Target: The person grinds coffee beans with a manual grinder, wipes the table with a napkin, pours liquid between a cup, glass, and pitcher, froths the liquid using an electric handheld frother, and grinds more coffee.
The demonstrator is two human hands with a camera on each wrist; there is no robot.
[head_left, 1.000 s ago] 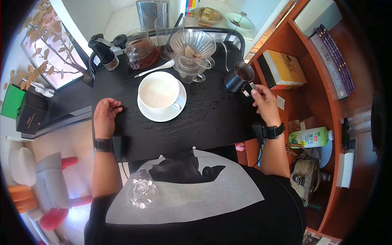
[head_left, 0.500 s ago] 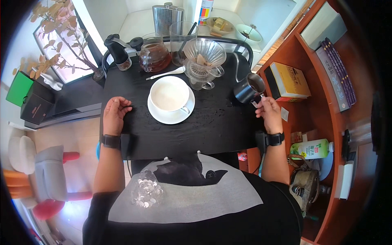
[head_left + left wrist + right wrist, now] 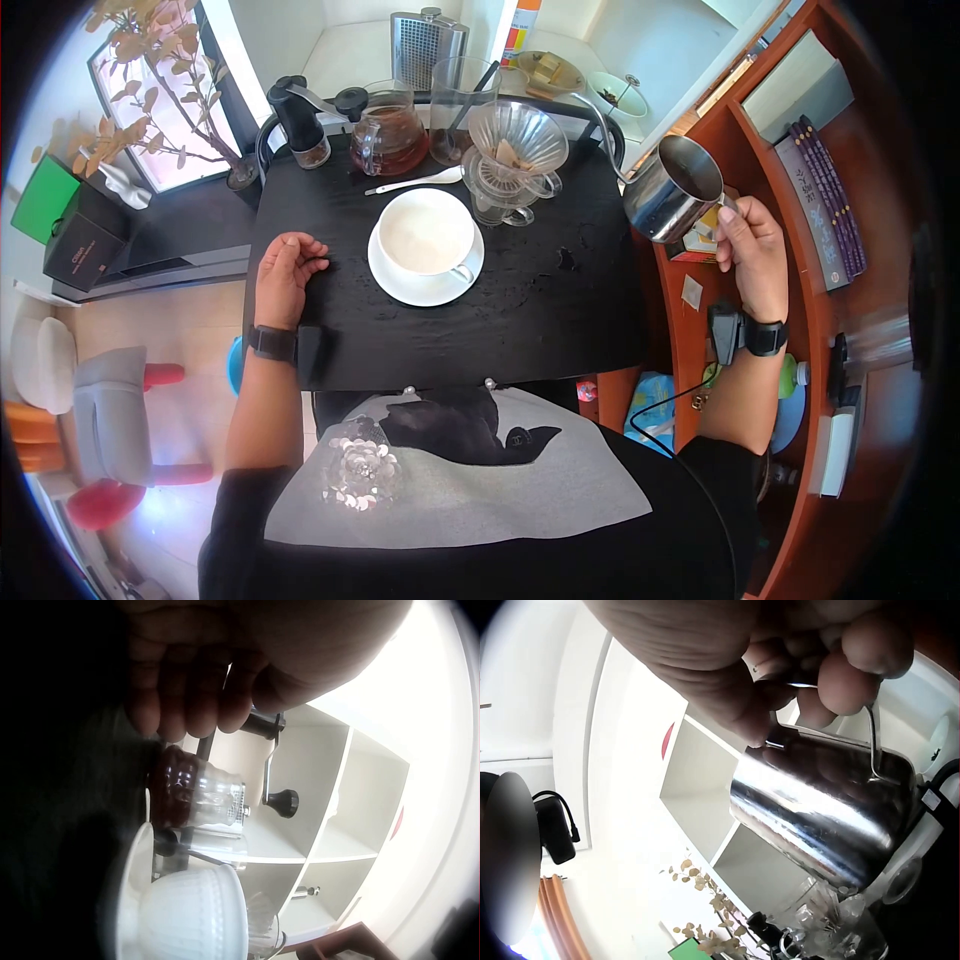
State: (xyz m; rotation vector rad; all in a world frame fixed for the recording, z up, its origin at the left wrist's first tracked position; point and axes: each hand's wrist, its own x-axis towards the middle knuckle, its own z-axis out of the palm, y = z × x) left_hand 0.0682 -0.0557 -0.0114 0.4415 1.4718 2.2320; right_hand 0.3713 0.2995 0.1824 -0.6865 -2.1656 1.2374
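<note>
My right hand (image 3: 755, 262) grips the handle of a steel gooseneck pitcher (image 3: 664, 196), held up past the table's right edge. In the right wrist view the fingers of that hand (image 3: 780, 667) curl round the handle above the shiny pitcher body (image 3: 817, 802). On the table's left side my left hand (image 3: 287, 278) rests, fingers loosely curled, holding nothing. Between the hands a white cup (image 3: 426, 232) with pale contents stands on a white saucer (image 3: 420, 290). The left wrist view shows the left hand (image 3: 225, 652) near the cup (image 3: 196, 915).
Along the back of the black table (image 3: 480, 350) stand a grinder (image 3: 298, 125), a glass pot of brown liquid (image 3: 390, 140), a tall glass (image 3: 462, 100) and a glass dripper (image 3: 517, 140) on a small glass server. A white spoon (image 3: 415, 180) lies behind the cup. Right, a wooden bookshelf (image 3: 800, 330).
The right hand has lifted the pitcher from the table and moved it right, nearer the head camera. The left hand has stayed on the table. The head view has shifted slightly.
</note>
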